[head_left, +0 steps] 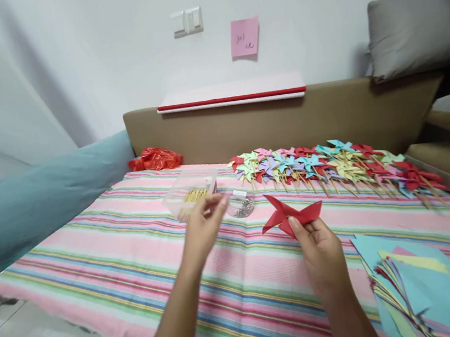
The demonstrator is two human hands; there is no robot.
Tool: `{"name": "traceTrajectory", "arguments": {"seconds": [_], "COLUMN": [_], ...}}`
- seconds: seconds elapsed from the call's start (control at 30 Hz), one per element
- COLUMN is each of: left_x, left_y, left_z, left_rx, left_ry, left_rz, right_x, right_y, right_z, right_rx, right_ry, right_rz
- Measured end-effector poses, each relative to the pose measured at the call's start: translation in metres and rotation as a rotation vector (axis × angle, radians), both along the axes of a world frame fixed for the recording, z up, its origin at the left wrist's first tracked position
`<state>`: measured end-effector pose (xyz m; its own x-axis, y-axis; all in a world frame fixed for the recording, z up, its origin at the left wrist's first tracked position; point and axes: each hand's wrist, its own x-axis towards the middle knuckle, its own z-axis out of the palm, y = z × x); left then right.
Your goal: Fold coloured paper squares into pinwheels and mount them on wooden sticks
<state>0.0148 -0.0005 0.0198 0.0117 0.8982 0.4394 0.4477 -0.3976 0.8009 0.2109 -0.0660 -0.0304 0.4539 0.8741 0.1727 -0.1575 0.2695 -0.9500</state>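
My right hand (321, 247) pinches a red paper pinwheel (308, 213) at its centre, thumb on top, with the folded blades spread out above the striped cloth. My left hand (203, 228) hovers to the left of it with thumb and fingers drawn together; anything between the fingertips is too small to make out. Just behind the left hand is a clear plastic box (175, 196) with thin yellow sticks (196, 195) in it. Beside that box sits a small clear dish (237, 212) of tiny metal pieces (246, 206).
Many finished pinwheels (286, 163) on sticks lie in rows at the back right. Loose coloured paper sheets (426, 280) are stacked at the front right. A red plastic bag (156, 159) lies at the back left, near a blue bolster (54, 191). A brown backrest (212, 131) stands behind.
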Motion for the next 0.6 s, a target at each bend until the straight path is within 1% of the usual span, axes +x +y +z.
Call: {"name": "traceTrajectory", "arguments": {"seconds": [0.07, 0.13, 0.17, 0.23, 0.3, 0.4, 0.5, 0.6], "left_x": [-0.026, -0.051, -0.061, -0.078, -0.088, -0.095, -0.092, -0.082], "left_y": [0.028, 0.060, 0.075, 0.102, 0.123, 0.147, 0.167, 0.186], "left_z": [0.017, 0.031, 0.035, 0.038, 0.035, 0.027, 0.018, 0.006], "left_rx": [0.012, -0.017, -0.058, -0.152, -0.237, -0.370, -0.481, -0.506], "left_ry": [0.115, 0.252, 0.339, 0.506, 0.650, 0.831, 0.962, 1.035], "left_rz": [0.101, 0.190, 0.221, 0.246, 0.236, 0.245, 0.270, 0.283], "right_x": [0.002, 0.004, 0.004, 0.004, 0.004, 0.002, -0.001, -0.002], "right_y": [0.000, 0.000, 0.000, 0.001, 0.003, 0.005, 0.005, 0.002], "right_z": [-0.001, -0.002, -0.002, -0.004, -0.007, -0.009, -0.007, -0.001], "right_rx": [-0.028, -0.049, -0.056, -0.064, -0.067, -0.095, -0.147, -0.168], "right_ry": [0.075, 0.141, 0.176, 0.234, 0.260, 0.292, 0.321, 0.357], "right_rz": [0.006, 0.009, 0.010, 0.024, 0.047, 0.073, 0.110, 0.115]}}
